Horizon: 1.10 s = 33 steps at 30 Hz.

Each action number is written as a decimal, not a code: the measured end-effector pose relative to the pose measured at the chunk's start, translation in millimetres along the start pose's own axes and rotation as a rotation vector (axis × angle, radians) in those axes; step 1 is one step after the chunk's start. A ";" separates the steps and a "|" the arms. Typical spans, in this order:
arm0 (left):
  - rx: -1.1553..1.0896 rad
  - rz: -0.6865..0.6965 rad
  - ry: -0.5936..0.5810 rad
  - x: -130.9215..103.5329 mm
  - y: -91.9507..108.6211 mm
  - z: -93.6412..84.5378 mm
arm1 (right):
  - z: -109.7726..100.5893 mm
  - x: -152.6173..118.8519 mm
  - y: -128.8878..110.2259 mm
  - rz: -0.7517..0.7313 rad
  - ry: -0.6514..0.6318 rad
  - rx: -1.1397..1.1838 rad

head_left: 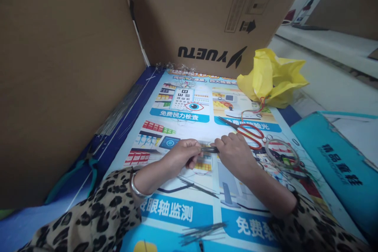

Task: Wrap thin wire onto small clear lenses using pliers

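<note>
Over the middle of the printed poster, my right hand (234, 151) is closed round a dark, slim metal tool (210, 149) that points left. The fingertips of my left hand (187, 153) are pinched together at the tool's tip; what they hold is too small to make out. Just beyond my right hand lie red-handled scissors (251, 134), blades toward the upper left. Thin dark wires (199, 189) rest on the poster below my hands, and another bundle of wires (203, 233) sits nearer the bottom edge.
Cardboard walls (206, 15) rise at the back and left. A yellow bag (271, 78), a coil of clear line (282, 153) and a teal box (336, 157) are on the right. Green-handled pliers (91, 165) and a bundle of grey wires (118, 110) lie left.
</note>
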<state>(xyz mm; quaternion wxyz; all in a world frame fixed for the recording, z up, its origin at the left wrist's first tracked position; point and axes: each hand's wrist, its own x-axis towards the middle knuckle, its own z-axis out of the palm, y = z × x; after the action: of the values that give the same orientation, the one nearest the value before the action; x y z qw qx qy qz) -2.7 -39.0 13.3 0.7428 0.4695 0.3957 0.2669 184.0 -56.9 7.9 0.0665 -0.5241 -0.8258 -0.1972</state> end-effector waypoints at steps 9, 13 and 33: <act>-0.008 -0.015 0.013 -0.2 1.3 0.5 | -0.6 -0.2 -0.3 0.008 -0.058 -0.003; -0.010 -0.001 -0.006 0.2 1.3 -1.0 | -0.2 -1.1 -0.7 0.008 -0.075 -0.012; 0.136 -0.017 -0.036 5.0 2.6 -6.9 | -10.0 -4.5 -4.3 0.089 -0.273 0.051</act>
<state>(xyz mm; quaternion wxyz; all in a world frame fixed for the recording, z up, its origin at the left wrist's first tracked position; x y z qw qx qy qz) -5.9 -30.7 12.3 0.7187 0.5200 0.4034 0.2244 181.2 -66.3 14.5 -0.0244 -0.5803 -0.8079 -0.0999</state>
